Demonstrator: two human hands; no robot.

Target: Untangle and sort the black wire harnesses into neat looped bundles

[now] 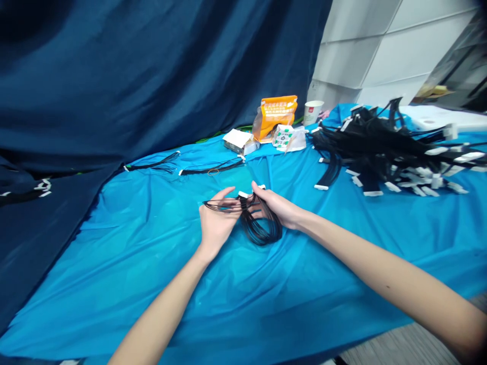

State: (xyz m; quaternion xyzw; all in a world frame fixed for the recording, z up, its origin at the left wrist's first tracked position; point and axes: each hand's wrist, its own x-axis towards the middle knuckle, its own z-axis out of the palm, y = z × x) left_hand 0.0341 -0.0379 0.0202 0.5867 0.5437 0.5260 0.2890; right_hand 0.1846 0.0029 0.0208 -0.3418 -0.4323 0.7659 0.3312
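Both hands are at a black wire harness [262,228] with white connectors, bent into a loop above the blue cloth. My right hand [279,205] grips its right side, thumb near a white connector at the top. On the other side, my left hand [217,220] has thin strands lying across its fingers, its thumb raised apart from them. Another white connector [243,194] shows between the hands. The fingertips behind the wires are partly hidden.
A large pile of black harnesses [380,147] lies at right. Two more harnesses, one near a rubber band [213,172], lie at the back. Behind stand an orange pouch [279,114], a paper cup [312,112] and a small box [240,142]. A blue cloth [152,253] covers the table.
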